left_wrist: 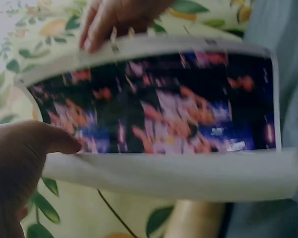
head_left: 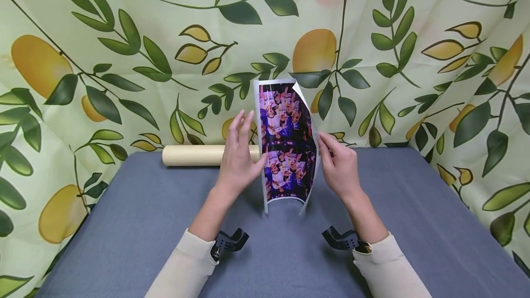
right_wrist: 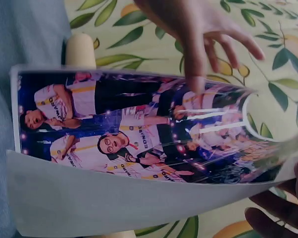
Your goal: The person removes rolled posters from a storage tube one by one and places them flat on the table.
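A glossy printed photo sheet point(head_left: 285, 144) with white borders stands upright and bowed above the table, its two stacked pictures of a group of people upside down in the head view. My right hand point(head_left: 341, 164) pinches its right edge between thumb and fingers. On the other side, my left hand point(head_left: 238, 157) has its fingers straight and spread beside the left edge. The left thumb lies at the sheet's border, seen over the print in the left wrist view. The sheet's top right corner curls, showing its white back.
A pale beige roll point(head_left: 192, 155) lies along the table's back edge, partly hidden behind the left hand and the sheet. Blue-grey cloth covers the table point(head_left: 136, 224). Behind it hangs a curtain point(head_left: 265, 36) printed with leaves and fruit. Each wrist wears a black camera mount point(head_left: 232, 240).
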{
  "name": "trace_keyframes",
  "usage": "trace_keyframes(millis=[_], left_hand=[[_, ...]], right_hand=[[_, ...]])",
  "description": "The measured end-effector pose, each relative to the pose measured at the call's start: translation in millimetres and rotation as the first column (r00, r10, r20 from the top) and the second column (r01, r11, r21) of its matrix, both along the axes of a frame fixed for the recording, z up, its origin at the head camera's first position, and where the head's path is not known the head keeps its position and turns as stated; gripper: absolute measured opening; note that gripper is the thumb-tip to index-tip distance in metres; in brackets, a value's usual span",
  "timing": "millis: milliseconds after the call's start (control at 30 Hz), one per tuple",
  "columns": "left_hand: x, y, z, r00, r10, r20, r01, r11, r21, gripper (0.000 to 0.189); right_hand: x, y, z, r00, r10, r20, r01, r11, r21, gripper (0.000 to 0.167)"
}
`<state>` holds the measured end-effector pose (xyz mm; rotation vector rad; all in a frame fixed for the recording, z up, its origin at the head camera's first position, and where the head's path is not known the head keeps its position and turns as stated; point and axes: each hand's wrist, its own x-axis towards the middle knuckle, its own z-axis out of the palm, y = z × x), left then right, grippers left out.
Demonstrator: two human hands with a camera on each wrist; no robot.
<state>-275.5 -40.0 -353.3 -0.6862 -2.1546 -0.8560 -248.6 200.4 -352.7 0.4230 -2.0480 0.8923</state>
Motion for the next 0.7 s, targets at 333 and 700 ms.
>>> trace_keyframes(millis=[333,700], left_hand=[[22.8,16.5,10.1,0.995,-0.073,-0.074,0.065,0.992,-0.107,0.106],[41.9,11.1,33.1,0.957,0.144,-0.253,-0.142,0.99,0.027,0.084]], right_hand=[[5.4,-9.5,-0.6,0.999,-0.018,-0.03,0.018,1.0,0.009,0.024],[10.2,-10.1,6.0,0.982,-0.001,-0.189,0.07,0.931,0.358,0.028]])
